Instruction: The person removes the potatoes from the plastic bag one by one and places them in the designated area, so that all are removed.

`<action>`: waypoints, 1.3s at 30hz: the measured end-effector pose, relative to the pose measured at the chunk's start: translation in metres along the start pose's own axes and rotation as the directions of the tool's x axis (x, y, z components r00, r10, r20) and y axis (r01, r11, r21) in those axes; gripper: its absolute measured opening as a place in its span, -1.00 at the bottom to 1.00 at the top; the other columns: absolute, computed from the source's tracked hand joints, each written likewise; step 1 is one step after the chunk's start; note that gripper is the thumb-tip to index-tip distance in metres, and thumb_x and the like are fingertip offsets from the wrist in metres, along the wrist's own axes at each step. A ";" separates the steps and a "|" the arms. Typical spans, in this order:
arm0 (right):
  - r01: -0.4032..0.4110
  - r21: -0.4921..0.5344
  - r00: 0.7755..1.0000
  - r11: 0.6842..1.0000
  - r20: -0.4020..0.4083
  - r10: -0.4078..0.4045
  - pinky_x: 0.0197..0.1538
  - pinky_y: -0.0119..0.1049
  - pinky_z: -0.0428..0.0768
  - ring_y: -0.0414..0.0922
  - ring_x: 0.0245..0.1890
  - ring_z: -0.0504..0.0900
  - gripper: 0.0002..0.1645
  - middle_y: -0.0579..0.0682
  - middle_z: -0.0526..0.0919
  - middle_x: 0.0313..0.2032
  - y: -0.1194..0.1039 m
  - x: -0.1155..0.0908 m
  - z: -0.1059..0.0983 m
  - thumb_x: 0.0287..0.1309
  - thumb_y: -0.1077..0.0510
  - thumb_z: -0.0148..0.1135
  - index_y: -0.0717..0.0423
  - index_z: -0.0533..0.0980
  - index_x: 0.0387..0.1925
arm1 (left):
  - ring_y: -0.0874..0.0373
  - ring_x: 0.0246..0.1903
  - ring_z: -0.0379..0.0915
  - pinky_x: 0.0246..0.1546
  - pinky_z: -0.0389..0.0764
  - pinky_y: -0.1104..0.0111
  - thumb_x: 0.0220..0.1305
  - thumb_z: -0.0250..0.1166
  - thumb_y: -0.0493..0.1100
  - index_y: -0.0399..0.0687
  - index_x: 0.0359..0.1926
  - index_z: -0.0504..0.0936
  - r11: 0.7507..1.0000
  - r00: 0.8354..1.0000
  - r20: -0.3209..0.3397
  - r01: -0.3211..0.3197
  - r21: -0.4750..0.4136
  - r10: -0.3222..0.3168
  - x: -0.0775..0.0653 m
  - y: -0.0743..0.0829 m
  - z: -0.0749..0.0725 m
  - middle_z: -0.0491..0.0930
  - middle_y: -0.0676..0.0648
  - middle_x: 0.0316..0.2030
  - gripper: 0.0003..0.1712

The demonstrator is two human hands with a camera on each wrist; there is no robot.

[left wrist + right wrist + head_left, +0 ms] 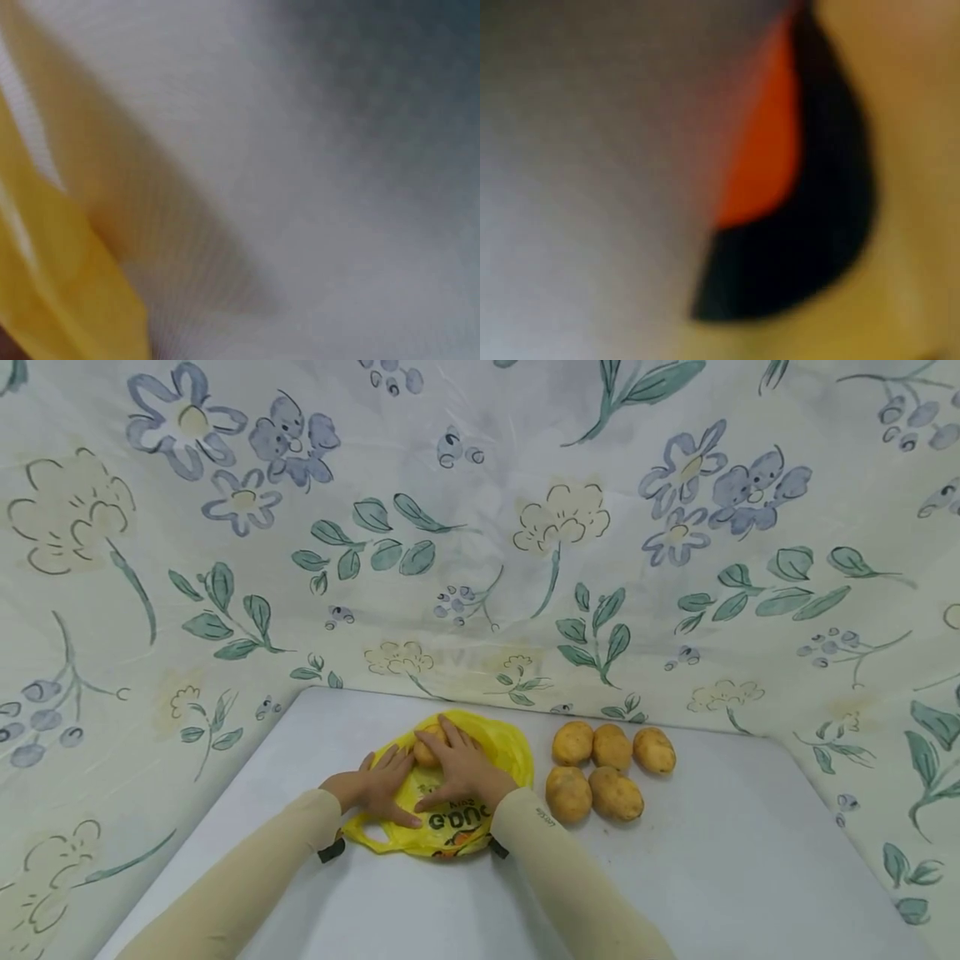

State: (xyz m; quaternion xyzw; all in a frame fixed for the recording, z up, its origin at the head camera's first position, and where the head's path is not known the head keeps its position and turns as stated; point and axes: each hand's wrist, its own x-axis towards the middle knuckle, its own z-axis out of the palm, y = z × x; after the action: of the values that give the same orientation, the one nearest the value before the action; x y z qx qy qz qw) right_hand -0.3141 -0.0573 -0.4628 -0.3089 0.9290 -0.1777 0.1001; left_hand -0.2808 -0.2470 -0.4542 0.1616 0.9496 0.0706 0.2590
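In the head view a yellow plastic bag (512, 752) with dark printing lies on the table, a handle loop at its near left. One potato (426, 755) shows at the bag between my two hands. My right hand (467, 768) lies over the bag with fingers spread, some reaching across that potato. Beside it my left hand (381, 788) rests on the bag's left part, fingers extended toward the potato. Both wrist views are blurred: the left wrist view has a yellow edge of the bag (60, 277), the right its orange and black print (832, 180).
Several loose potatoes (569, 795) sit in two rows to the right of the bag. The white table (720, 860) runs back to a floral-printed cloth (480, 568), which also rises along both sides.
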 end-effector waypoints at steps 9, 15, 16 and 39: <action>-0.006 0.116 0.990 0.993 -0.142 0.022 0.21 -0.19 0.51 -0.03 0.11 0.46 -0.11 0.09 0.23 0.28 0.000 0.003 0.002 -0.13 -0.46 0.43 -0.15 0.34 0.13 | -0.30 0.54 -0.49 0.41 -0.36 -0.31 -0.05 0.26 0.61 -0.27 0.55 -0.24 1.000 1.000 -0.006 -0.010 0.000 0.010 0.001 0.002 0.002 -0.29 -0.34 0.55 0.51; -0.005 0.091 0.990 0.996 -0.139 0.017 0.17 -0.25 0.53 -0.08 0.02 0.50 -0.24 0.08 0.31 0.22 -0.004 0.005 0.003 0.10 -0.39 0.30 -0.10 0.38 0.20 | -0.30 0.54 -0.48 0.42 -0.36 -0.30 -0.02 0.25 0.59 -0.27 0.55 -0.25 1.000 1.000 -0.004 -0.008 0.001 0.008 -0.001 0.004 0.001 -0.24 -0.36 0.55 0.49; -0.009 0.087 0.990 0.996 -0.137 0.021 0.21 -0.22 0.52 -0.07 0.07 0.49 -0.24 0.08 0.30 0.25 -0.003 0.005 0.004 0.13 -0.36 0.30 -0.11 0.37 0.25 | -0.29 0.54 -0.48 0.42 -0.36 -0.29 -0.02 0.25 0.60 -0.26 0.55 -0.25 1.000 1.000 -0.005 -0.007 0.001 0.007 -0.001 0.004 0.001 -0.24 -0.36 0.55 0.50; -0.046 0.597 0.997 0.801 -0.023 0.075 -0.26 -0.30 0.62 -0.11 -0.22 0.55 -0.20 0.03 0.53 0.03 0.018 0.003 0.002 0.01 0.11 0.44 -0.11 0.34 0.31 | -0.30 0.54 -0.46 0.42 -0.34 -0.30 -0.06 0.24 0.63 -0.24 0.55 -0.20 1.000 1.000 -0.016 0.000 0.014 0.000 0.002 0.000 0.004 -0.36 -0.30 0.56 0.50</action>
State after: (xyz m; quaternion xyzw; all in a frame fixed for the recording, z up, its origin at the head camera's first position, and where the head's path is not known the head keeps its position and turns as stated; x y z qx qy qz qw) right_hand -0.3254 -0.0458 -0.4723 -0.2280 0.8377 -0.4639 0.1765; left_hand -0.2804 -0.2458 -0.4589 0.1629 0.9522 0.0652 0.2501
